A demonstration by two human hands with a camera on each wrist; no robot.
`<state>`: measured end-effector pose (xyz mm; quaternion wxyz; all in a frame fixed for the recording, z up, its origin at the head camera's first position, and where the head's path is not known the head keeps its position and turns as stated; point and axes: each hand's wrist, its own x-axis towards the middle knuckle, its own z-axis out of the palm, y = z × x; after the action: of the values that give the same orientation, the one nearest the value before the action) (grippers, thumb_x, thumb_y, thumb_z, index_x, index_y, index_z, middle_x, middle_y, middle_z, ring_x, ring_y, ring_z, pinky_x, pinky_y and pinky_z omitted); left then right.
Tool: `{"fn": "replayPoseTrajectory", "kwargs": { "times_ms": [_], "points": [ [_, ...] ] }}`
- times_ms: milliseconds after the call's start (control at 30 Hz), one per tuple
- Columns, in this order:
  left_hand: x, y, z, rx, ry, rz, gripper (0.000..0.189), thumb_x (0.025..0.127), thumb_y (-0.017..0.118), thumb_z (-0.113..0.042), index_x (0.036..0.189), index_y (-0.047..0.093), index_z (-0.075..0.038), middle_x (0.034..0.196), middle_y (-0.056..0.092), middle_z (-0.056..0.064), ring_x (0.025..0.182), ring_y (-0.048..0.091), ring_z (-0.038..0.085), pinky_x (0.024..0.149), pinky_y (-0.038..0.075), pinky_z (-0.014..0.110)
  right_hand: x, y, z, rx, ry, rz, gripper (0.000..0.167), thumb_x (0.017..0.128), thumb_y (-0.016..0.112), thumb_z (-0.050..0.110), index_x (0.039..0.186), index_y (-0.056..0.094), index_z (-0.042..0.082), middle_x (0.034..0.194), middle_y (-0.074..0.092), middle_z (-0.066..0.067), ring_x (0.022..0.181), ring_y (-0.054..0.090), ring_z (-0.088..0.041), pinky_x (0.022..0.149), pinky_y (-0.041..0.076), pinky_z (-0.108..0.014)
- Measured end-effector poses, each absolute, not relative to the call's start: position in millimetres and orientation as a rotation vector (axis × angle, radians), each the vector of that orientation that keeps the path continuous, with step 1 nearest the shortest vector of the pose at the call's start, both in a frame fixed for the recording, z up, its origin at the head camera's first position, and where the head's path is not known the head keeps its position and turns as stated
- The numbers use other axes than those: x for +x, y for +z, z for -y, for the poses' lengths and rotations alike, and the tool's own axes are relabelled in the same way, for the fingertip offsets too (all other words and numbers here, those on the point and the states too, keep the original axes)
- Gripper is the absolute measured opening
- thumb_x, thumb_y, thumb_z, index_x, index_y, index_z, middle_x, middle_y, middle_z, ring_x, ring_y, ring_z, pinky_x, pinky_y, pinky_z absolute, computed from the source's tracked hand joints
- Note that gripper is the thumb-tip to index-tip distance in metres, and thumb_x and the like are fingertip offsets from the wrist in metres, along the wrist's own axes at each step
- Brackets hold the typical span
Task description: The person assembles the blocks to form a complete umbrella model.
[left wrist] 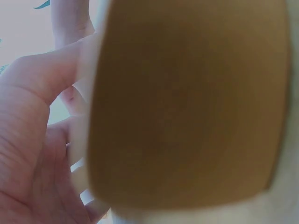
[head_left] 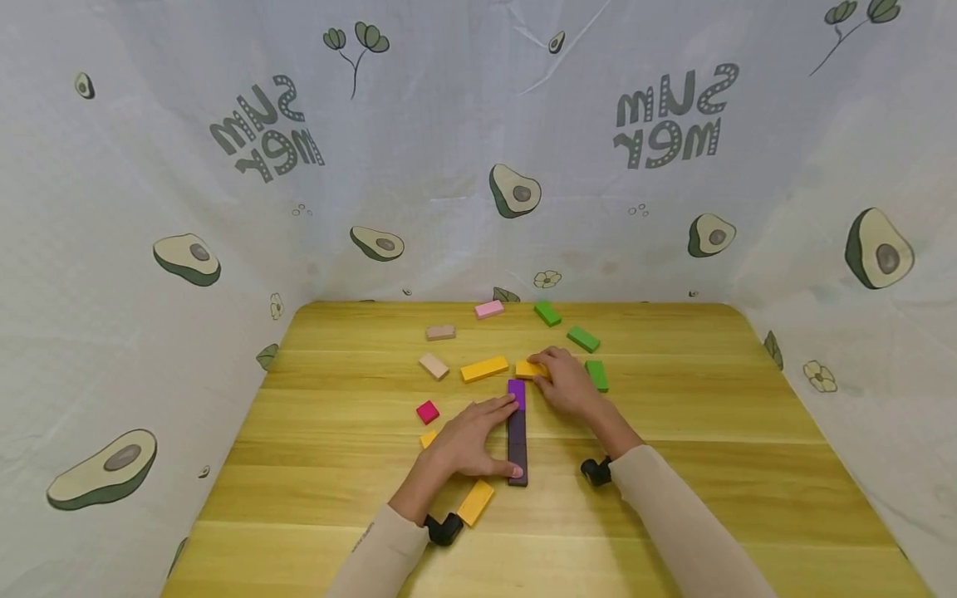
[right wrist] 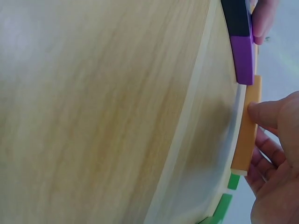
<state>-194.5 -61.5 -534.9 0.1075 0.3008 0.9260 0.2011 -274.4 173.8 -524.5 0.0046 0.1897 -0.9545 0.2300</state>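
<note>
My right hand [head_left: 568, 386] pinches a yellow block [head_left: 527, 370] between thumb and fingers, just beyond the far end of an upright row. That row has a purple block [head_left: 517, 388] at its far end and dark blocks [head_left: 517, 457] nearer me. My left hand [head_left: 467, 440] spans it, fingertips on the purple block and thumb on the nearest dark one. Another yellow block [head_left: 484, 369] lies left of the pinched one. In the right wrist view, the thumb presses the yellow block [right wrist: 244, 135] beside the purple end. A blurred brown shape [left wrist: 187, 107] covers much of the left wrist view.
Green blocks [head_left: 583, 339] lie right and beyond my right hand. Pink [head_left: 489, 310], tan [head_left: 440, 332], beige [head_left: 434, 366] and red [head_left: 428, 412] blocks lie to the left. A yellow block [head_left: 476, 503] sits by my left wrist. Printed curtains surround the wooden table [head_left: 673, 399].
</note>
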Motion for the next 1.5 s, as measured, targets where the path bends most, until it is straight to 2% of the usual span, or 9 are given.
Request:
{"fn": "replayPoseTrajectory", "kwargs": {
  "times_ms": [833, 1500],
  "points": [
    [-194.3, -531.3, 60.0, 0.858, 0.617, -2.717, 0.106, 0.079, 0.077, -0.068, 0.164, 0.032, -0.025, 0.171, 0.024, -0.01, 0.158, 0.026, 0.017, 0.129, 0.024, 0.044, -269.9, -526.2, -172.9, 0.595, 0.725, 3.001, 0.034, 0.101, 0.063, 0.014, 0.134, 0.066, 0.005, 0.133, 0.061, -0.018, 0.127, 0.054, -0.039, 0.11, 0.045, -0.058],
    [-193.4, -534.1, 60.3, 0.854, 0.615, -2.724, 0.106, 0.079, 0.077, -0.069, 0.164, 0.031, -0.026, 0.171, 0.023, -0.012, 0.157, 0.027, 0.018, 0.129, 0.025, 0.043, -265.8, -531.0, -172.0, 0.595, 0.727, 2.986, 0.035, 0.101, 0.063, 0.015, 0.135, 0.065, 0.007, 0.132, 0.062, -0.016, 0.126, 0.056, -0.036, 0.11, 0.046, -0.055]
  ]
}}
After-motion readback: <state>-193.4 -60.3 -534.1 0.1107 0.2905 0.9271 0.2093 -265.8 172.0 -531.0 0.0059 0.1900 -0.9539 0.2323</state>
